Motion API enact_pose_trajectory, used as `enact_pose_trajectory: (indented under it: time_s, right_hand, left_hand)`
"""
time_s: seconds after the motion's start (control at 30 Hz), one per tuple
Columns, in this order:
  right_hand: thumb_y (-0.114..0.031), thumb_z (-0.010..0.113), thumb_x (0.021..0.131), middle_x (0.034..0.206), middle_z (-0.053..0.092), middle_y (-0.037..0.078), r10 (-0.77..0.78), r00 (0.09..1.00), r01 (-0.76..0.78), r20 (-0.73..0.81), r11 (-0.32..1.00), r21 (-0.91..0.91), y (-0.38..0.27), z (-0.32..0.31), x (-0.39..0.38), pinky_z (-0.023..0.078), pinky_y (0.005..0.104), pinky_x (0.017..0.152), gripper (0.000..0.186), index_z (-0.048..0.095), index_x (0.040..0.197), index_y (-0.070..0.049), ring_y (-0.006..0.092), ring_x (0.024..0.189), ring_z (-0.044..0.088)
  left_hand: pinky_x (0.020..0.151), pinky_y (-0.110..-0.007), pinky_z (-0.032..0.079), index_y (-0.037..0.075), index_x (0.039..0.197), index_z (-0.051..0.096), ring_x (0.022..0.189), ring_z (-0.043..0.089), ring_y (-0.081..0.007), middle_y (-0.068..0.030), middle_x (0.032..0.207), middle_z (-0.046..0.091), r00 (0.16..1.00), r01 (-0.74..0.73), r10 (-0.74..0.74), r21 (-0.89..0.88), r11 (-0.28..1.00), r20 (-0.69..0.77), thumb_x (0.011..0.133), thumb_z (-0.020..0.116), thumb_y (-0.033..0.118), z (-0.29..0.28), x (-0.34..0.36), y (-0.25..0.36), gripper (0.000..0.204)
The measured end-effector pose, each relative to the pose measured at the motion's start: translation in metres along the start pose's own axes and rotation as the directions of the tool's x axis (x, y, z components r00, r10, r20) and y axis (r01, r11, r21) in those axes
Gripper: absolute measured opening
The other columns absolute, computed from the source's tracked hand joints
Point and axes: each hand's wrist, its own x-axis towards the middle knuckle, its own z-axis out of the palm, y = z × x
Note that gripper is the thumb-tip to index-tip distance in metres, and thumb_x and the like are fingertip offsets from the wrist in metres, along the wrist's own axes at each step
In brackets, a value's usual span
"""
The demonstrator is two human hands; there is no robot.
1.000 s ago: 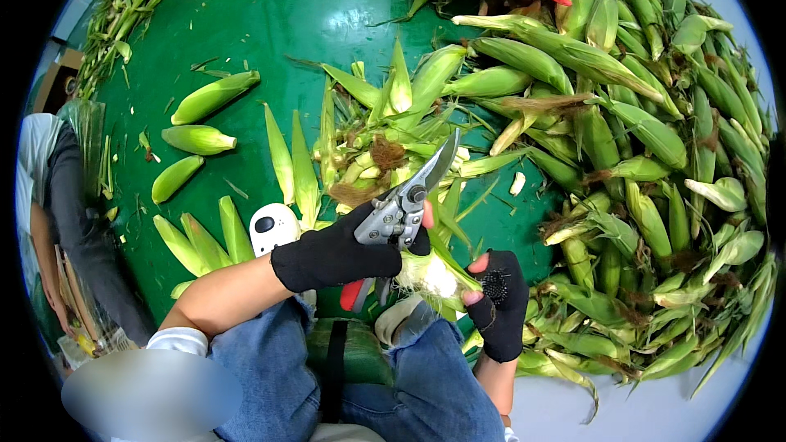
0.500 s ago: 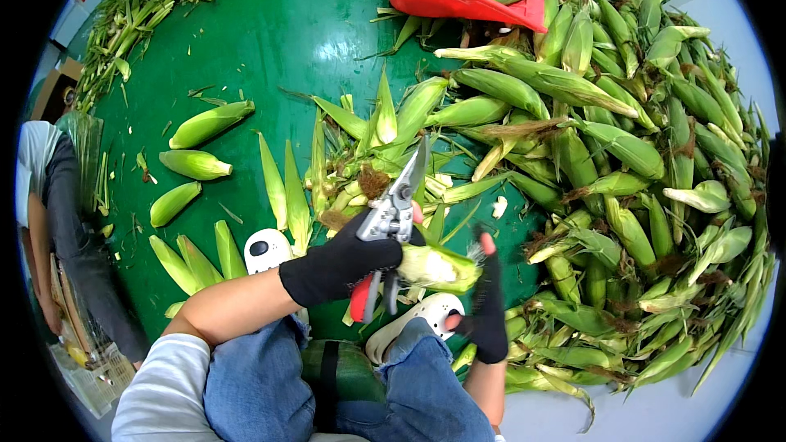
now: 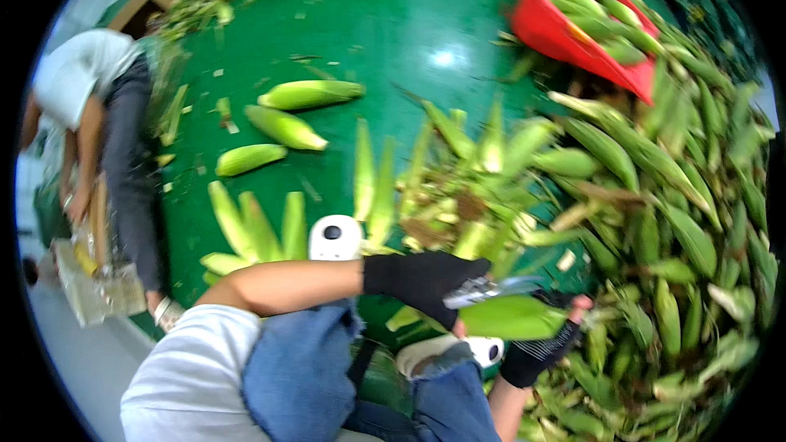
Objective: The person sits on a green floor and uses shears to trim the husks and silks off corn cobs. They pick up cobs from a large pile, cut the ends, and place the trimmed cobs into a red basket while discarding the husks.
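My left hand (image 3: 422, 282), in a black fingerless glove, is closed around silver-bladed pruning shears (image 3: 499, 287); their blades, smeared by motion, lie along the upper side of a green ear of corn (image 3: 512, 318). The tip of my left thumb touches the ear's left end. Below its right end, my right hand (image 3: 542, 352), in a matching glove, grips the ear with the fingers partly hidden behind it. The ear is level above my shoe, its husk on. Just beyond my hands lies a heap of cut husks and silk (image 3: 454, 205).
A large pile of unhusked corn (image 3: 688, 237) spreads along the right. A red tub (image 3: 544, 29) of ears tilts at its far end. Three ears (image 3: 311, 95) lie apart on the green floor (image 3: 393, 57). Left, another person (image 3: 123, 115) bends over a crate (image 3: 102, 282).
The view has swung left, so the scene sits further right. My right hand has closed on the corn, and the shears have tipped from upright to nearly level beside it.
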Motion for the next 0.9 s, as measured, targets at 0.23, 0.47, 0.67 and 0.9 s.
enact_pose_trajectory:
  time_s: [0.23, 0.47, 0.67, 0.9]
  right_hand:
    - [-0.027, 0.049, 0.092, 0.083, 0.054, 0.004, -0.155, 0.98, 0.152, 0.127, 0.988, 0.036, -0.039, -0.045, 0.039, 0.044, 0.0319, 0.072, 0.021, 0.048, 0.084, -0.008, 0.017, 0.078, 0.052]
    - [-0.012, 0.062, 0.08, 0.089, 0.057, 0.005, 0.13, 0.984, 0.035, 0.125, 0.543, -0.839, 0.068, -0.087, 0.005, 0.042, 0.0288, 0.079, 0.02, 0.056, 0.098, -0.004, 0.0153, 0.084, 0.052]
    - [-0.046, 0.073, 0.065, 0.129, 0.037, 0.028, 0.343, 0.867, 0.372, 0.36, 0.034, -0.928, 0.158, -0.063, -0.039, 0.037, 0.039, 0.097, 0.099, 0.025, 0.132, 0.01, 0.0379, 0.118, 0.04]
    - [-0.029, 0.065, 0.071, 0.119, 0.052, 0.017, 0.817, 0.55, -0.755, 0.175, 0.576, -0.313, 0.111, -0.093, -0.027, 0.044, 0.0396, 0.091, 0.068, 0.039, 0.128, -0.001, 0.0323, 0.103, 0.054]
  left_hand:
    - [0.086, -0.04, 0.043, 0.003, 0.112, 0.051, 0.1, 0.054, -0.0334, -0.0196, 0.107, 0.055, 0.914, 0.003, 0.164, 0.41, 0.912, -0.371, 0.062, 0.074, 0.054, -0.028, -0.07, -0.03, 0.075]
    - [0.078, -0.042, 0.048, -0.004, 0.124, 0.038, 0.091, 0.059, -0.0367, -0.0219, 0.105, 0.058, 0.368, 0.918, -0.519, 0.213, 0.335, -0.771, 0.058, 0.076, 0.04, -0.037, -0.264, -0.116, 0.087]
    - [0.09, -0.041, 0.042, 0.001, 0.125, 0.04, 0.108, 0.05, -0.0368, -0.0225, 0.117, 0.05, 0.236, 0.95, -0.522, 0.081, 0.302, -0.82, 0.062, 0.071, 0.026, -0.062, -0.324, -0.15, 0.074]
    - [0.084, -0.041, 0.043, 0.001, 0.123, 0.038, 0.098, 0.052, -0.0355, -0.0189, 0.104, 0.051, 0.255, 0.806, -0.099, 0.155, 0.571, -0.962, 0.058, 0.076, 0.026, -0.019, -0.276, -0.091, 0.079]
